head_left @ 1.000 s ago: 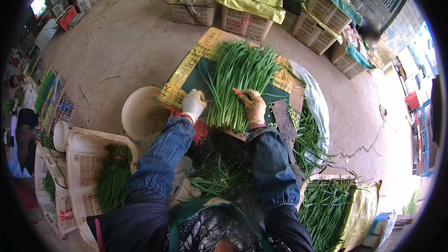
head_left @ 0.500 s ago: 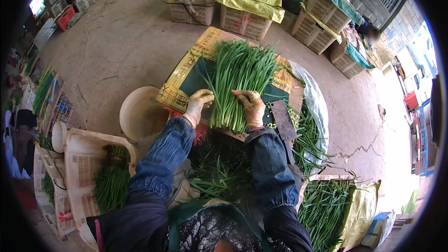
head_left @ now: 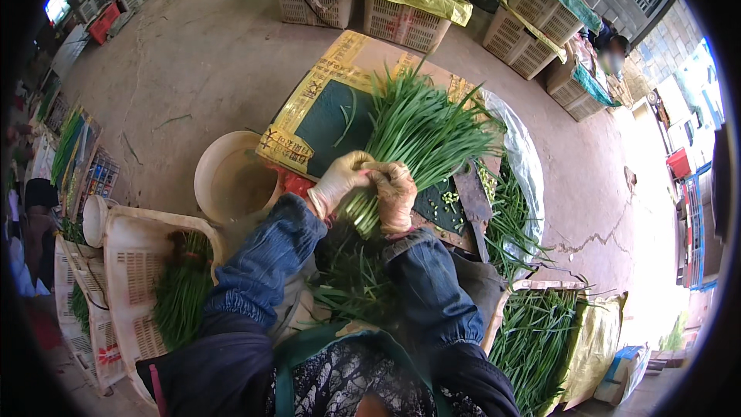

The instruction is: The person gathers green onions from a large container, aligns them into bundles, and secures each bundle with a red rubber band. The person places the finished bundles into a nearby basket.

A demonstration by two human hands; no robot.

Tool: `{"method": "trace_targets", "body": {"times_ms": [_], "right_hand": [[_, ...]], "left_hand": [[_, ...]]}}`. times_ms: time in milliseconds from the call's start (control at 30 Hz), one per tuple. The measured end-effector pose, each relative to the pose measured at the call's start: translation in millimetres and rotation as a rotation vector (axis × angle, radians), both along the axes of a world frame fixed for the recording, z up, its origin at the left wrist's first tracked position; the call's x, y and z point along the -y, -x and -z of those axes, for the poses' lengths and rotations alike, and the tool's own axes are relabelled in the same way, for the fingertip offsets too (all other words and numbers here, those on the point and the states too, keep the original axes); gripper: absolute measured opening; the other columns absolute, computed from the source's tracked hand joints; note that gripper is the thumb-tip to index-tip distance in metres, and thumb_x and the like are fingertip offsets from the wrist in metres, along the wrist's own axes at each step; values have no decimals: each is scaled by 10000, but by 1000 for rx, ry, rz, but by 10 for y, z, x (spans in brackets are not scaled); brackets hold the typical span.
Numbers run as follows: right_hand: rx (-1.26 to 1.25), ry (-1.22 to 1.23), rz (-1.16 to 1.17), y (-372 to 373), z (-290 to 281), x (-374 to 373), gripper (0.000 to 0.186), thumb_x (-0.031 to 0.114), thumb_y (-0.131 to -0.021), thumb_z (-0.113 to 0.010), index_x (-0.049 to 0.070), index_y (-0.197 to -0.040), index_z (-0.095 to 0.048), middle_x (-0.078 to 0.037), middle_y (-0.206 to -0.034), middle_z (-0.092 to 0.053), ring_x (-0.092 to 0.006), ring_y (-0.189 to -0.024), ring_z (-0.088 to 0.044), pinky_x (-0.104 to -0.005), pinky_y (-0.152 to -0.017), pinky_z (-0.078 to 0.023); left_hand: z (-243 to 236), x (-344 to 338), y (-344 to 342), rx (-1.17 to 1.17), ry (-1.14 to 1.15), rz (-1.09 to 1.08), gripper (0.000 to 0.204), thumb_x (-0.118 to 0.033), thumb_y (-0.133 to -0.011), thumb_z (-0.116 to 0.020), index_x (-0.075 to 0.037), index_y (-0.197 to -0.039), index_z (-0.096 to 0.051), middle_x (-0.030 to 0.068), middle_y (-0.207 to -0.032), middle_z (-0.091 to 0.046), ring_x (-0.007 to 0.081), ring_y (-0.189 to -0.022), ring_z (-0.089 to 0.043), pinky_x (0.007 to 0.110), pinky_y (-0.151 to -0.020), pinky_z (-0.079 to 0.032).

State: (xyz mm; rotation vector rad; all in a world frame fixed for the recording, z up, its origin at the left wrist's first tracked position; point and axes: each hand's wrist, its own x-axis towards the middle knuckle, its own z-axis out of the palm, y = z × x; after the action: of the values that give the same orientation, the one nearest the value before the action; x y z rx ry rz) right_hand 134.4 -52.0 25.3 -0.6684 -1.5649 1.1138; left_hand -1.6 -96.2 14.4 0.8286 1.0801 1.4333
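Note:
My gloved hands meet around a bunch of long green leaves (head_left: 424, 131), gathered over the board's near edge with pale stems downward. My right hand (head_left: 392, 197) grips the bunch. My left hand (head_left: 340, 184) pinches beside it, with its fingertips at the right hand's fingers; what lies between them is mostly hidden. The board (head_left: 347, 55) has yellow printed tape and a dark green mat (head_left: 328, 120). Red ties (head_left: 297, 182) lie at its near-left corner. At the right, a flat metal blade (head_left: 471, 201) lies by small cut stem bits (head_left: 449, 201).
A basin (head_left: 204, 177) stands left of the board. Crates of greens (head_left: 143, 293) sit lower left, more greens (head_left: 532, 340) lower right. Loose leaves (head_left: 513, 216) lie on plastic at right. Covered crates (head_left: 409, 27) line the back, with a person (head_left: 614, 54) behind the right ones.
The bunch has been lifted and pulled toward me, slanting right, uncovering the mat and cut bits. My left hand has moved rightward to meet my right hand, which has shifted down and left.

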Motion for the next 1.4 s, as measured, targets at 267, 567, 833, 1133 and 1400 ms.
{"method": "trace_targets", "body": {"times_ms": [267, 567, 833, 1133, 1400], "right_hand": [[526, -97, 125, -43, 54, -101, 140, 173, -822, -757, 100, -941, -767, -75, -861, -672, -218, -821, -660, -311, -739, -504], [754, -370, 244, 50, 390, -260, 197, 296, -849, -725, 110, -910, -749, -69, -886, -685, -257, -840, -671, -340, -734, -519], [773, -522, 261, 65, 356, -239, 168, 276, -859, -709, 109, -852, -691, -61, -841, -663, -260, -824, -664, -368, -693, -518], [712, -434, 193, 20, 147, -105, 153, 259, -848, -707, 113, -841, -663, -48, -831, -662, -257, -795, -665, -381, -661, -518], [674, -496, 191, 10, 176, -100, 144, 252, -858, -700, 121, -843, -643, -51, -820, -646, -259, -774, -660, -380, -650, -511]], "left_hand": [[54, 113, -116, -103, -50, -296, 410, 59, -777, -650, -27, -1177, -625, 31, -976, -649, 108, -917, -606, 254, -872, -499], [301, 35, -199, -105, -146, -563, 405, 118, -795, -632, -69, -1154, -657, 9, -904, -641, 95, -869, -606, 237, -842, -501], [440, 6, -204, -37, -124, -600, 509, 130, -824, -649, -52, -1292, -571, -1, -936, -606, 79, -868, -597, 220, -826, -514], [351, 94, -272, -108, -90, -616, 465, 117, -845, -596, -53, -1277, -569, 43, -1025, -618, 123, -914, -628, 248, -846, -524], [377, 102, -317, -99, -72, -634, 367, 94, -903, -543, -35, -1244, -584, 99, -1111, -658, 142, -973, -649, 262, -893, -530]]}}
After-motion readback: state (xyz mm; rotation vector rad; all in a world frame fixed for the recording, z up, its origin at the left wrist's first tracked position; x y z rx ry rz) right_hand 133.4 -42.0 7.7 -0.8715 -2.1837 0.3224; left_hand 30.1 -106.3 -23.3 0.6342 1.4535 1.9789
